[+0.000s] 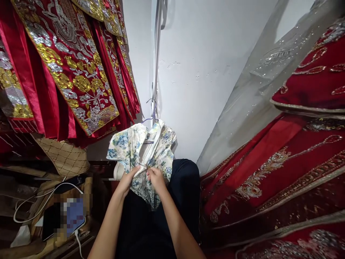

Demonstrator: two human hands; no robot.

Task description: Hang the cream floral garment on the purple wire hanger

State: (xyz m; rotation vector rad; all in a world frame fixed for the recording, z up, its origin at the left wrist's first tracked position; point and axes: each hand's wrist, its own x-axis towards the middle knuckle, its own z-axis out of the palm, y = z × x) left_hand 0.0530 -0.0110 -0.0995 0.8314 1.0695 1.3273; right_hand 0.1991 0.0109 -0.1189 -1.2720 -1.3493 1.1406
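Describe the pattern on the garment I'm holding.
The garment is off-white with a mostly blue floral print: head view.

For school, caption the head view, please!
Left hand and right hand pinch a blue-flowered top on a purple hanger.

The place looks like a costume or bridal-wear shop, or its storeroom; which of these cannot be told. Red satin costumes (81,83) covered in gold and silver sequins hang on the left, and beaded red garments (293,162) crowd the right beside sheer, glittering fabric (237,100). Between them, a floral garment (165,149) sits below a hanger (153,116) against a plain white wall (205,54). A phone (76,215) with a plugged-in cable (77,235) gives the corner a lived-in look.
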